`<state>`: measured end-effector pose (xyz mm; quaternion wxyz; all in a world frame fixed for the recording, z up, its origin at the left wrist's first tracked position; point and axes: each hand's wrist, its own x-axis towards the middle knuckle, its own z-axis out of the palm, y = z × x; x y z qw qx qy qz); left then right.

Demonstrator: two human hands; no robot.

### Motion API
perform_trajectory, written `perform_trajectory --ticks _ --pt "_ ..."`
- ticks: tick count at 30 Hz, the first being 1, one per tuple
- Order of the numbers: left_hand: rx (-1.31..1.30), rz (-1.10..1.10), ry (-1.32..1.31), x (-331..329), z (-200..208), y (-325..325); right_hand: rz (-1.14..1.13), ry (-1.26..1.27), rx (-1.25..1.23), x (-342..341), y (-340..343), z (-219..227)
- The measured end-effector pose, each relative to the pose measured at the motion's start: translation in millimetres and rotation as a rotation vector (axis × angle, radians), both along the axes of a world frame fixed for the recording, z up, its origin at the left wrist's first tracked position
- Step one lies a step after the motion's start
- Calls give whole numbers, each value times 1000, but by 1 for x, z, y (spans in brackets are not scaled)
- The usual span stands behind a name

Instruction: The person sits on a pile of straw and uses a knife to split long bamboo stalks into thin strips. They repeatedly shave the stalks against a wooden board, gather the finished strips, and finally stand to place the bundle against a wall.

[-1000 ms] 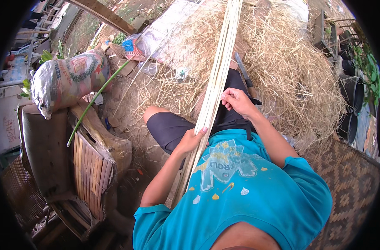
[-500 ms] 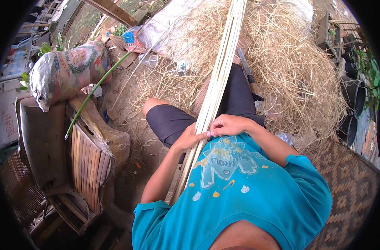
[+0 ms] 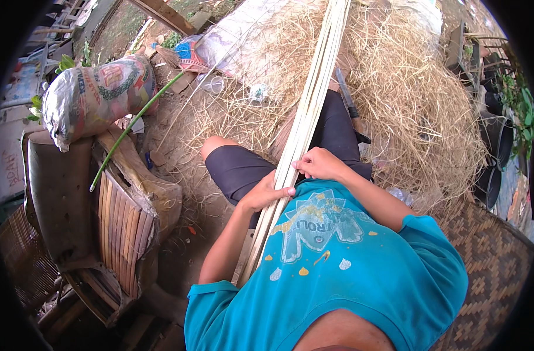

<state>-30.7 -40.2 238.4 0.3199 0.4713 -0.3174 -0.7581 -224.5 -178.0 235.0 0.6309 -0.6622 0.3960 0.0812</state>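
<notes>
A long bundle of pale split bamboo strips lies across my lap, running from beside my left side up past the far edge of the view. My left hand is wrapped round the bundle near my waist, with the thumb lying over the strips. A little farther up, my right hand pinches the right edge of the bundle between thumb and fingers. Beyond my knee on the right, a long knife with a dark handle rests beside my leg on the shavings.
A heap of thin bamboo shavings spreads ahead and to the right. At left, a stuffed sack sits on a worn chair, with a green stick leaning there. A woven mat lies at lower right.
My right hand has moved a little up along the strips, away from my left thumb. The left hand stays on the bundle in nearly the same place.
</notes>
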Motion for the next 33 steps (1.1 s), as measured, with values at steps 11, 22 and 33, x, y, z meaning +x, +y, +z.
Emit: perform_trajectory --ticks 11,22,33 --pt "183 62 16 3 -4 3 475 -50 127 -39 -13 24" --pt "105 72 41 -2 -9 3 187 449 -669 -46 -10 15" --pt "100 87 99 0 -20 5 10 -169 -159 -9 11 -12"
